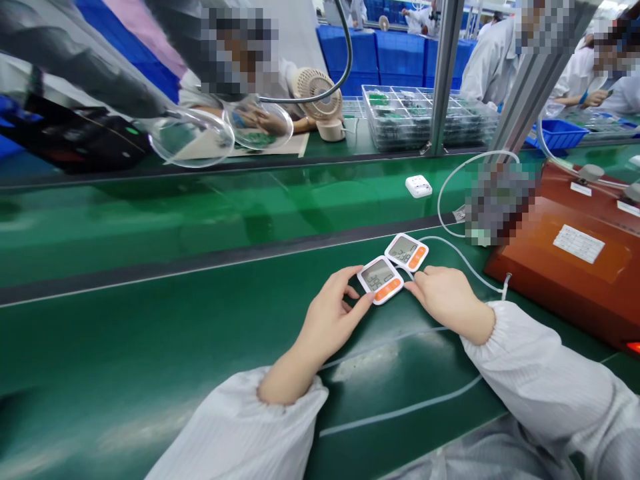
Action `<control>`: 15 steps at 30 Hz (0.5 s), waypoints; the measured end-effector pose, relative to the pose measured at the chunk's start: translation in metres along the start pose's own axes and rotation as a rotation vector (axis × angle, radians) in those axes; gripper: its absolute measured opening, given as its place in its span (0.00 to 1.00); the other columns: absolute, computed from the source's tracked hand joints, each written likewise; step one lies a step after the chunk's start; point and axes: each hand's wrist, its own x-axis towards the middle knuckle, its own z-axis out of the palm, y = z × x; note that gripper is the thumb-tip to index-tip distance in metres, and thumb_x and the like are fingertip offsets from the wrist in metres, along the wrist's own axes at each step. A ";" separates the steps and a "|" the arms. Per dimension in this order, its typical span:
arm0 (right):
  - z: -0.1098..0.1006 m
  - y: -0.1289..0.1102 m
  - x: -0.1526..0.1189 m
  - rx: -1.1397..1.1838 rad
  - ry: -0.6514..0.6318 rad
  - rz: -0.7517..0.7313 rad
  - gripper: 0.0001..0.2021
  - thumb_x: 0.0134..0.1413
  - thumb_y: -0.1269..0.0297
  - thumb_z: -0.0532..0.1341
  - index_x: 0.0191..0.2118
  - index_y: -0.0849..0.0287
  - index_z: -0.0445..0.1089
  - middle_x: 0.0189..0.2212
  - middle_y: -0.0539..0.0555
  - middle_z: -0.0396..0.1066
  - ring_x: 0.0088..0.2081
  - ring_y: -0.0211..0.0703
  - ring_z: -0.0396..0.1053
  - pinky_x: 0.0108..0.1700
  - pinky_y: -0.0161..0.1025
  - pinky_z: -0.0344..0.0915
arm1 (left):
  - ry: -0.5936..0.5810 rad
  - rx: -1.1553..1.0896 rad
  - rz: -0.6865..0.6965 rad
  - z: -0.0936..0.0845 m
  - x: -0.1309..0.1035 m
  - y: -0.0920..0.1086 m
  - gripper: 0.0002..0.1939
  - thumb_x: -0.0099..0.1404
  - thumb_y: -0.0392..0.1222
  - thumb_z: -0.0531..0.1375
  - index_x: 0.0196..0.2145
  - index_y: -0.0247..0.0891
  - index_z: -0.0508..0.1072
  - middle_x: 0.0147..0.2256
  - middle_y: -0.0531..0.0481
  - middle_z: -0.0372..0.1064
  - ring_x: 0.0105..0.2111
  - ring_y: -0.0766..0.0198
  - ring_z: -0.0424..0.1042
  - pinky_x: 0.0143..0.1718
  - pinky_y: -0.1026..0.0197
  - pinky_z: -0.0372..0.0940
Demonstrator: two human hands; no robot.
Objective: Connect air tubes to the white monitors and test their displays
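Note:
Two small white digital meters with grey screens and orange buttons lie side by side on the green bench. My left hand [333, 310] grips the nearer meter [381, 280] by its left edge, fingers behind it and thumb at its lower front. Just beyond, the farther meter [406, 252] rests close against it, screen up. My right hand [445, 297] is closed to the right of both meters, thumb pointing at the nearer one. A short stretch of thin pale tube [406, 272] runs from the meters into its fingers; its palm side is hidden.
An orange-brown box [565, 233] with tubing stands at right. A white square device [419, 187] lies on the green strip beyond the bench edge. Across it are clear compartment trays [400, 117], a small fan [317, 93] and co-workers. Tubes [400, 410] cross the bench nearby.

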 end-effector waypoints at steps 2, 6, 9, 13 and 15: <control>0.001 0.000 -0.001 0.004 -0.001 -0.025 0.20 0.72 0.58 0.49 0.39 0.62 0.75 0.33 0.60 0.73 0.36 0.49 0.71 0.33 0.40 0.58 | -0.010 0.037 0.038 0.001 -0.001 0.000 0.28 0.63 0.57 0.58 0.57 0.40 0.68 0.53 0.42 0.67 0.33 0.62 0.71 0.31 0.59 0.69; 0.003 0.002 0.000 -0.025 0.046 -0.049 0.17 0.71 0.63 0.51 0.37 0.63 0.76 0.38 0.62 0.73 0.41 0.53 0.69 0.36 0.42 0.59 | -0.081 0.114 0.071 0.001 -0.001 0.000 0.27 0.62 0.58 0.59 0.56 0.45 0.71 0.61 0.43 0.60 0.36 0.60 0.72 0.34 0.56 0.71; 0.007 0.003 0.002 -0.023 0.067 -0.058 0.16 0.71 0.63 0.51 0.41 0.63 0.75 0.41 0.63 0.74 0.43 0.54 0.68 0.38 0.44 0.60 | -0.079 0.126 0.076 0.001 -0.001 -0.002 0.28 0.61 0.59 0.60 0.55 0.45 0.71 0.60 0.42 0.61 0.36 0.59 0.72 0.34 0.55 0.70; 0.010 0.005 0.004 -0.043 0.073 -0.021 0.13 0.71 0.65 0.52 0.45 0.61 0.74 0.46 0.60 0.73 0.45 0.53 0.67 0.41 0.45 0.59 | -0.061 0.161 0.076 0.004 -0.002 -0.003 0.28 0.60 0.60 0.61 0.55 0.44 0.71 0.56 0.41 0.63 0.36 0.59 0.72 0.34 0.55 0.70; 0.010 0.007 0.006 -0.064 0.065 0.022 0.13 0.70 0.68 0.51 0.46 0.60 0.74 0.48 0.60 0.73 0.46 0.52 0.67 0.42 0.46 0.58 | -0.050 0.172 0.083 0.005 -0.003 -0.003 0.28 0.61 0.59 0.60 0.54 0.43 0.71 0.54 0.42 0.65 0.34 0.60 0.72 0.33 0.56 0.69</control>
